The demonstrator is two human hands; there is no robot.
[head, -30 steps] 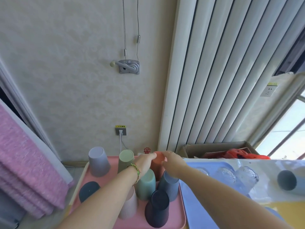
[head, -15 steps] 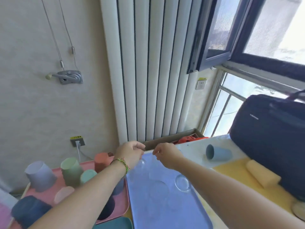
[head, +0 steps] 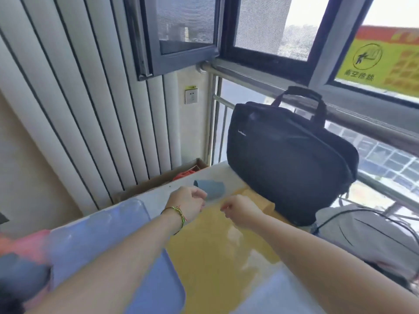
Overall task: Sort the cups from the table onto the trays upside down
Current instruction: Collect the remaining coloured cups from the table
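A grey-blue cup (head: 212, 188) lies on its side on the white table, mouth to the left, just beyond my hands. My left hand (head: 189, 201), with a thread bracelet at the wrist, hovers right in front of the cup with fingers loosely curled and nothing in them. A little to the right, over the yellow mat (head: 217, 250), my right hand (head: 240, 211) is also loosely curled and empty. The blue tray (head: 108, 230) lies at the left under my left forearm. The pink tray (head: 25, 243) shows as a blur at the far left edge.
A large black bag (head: 288, 164) stands on the table right of the cup. A grey bag (head: 367, 236) with a cable lies at the right. A cardboard box (head: 172, 175) sits behind the table against the ribbed wall. Window and railing are beyond.
The view has swung right, away from the pink tray of upturned cups. Both hands have left the orange cup there and moved across the blue tray toward the grey-blue cup.
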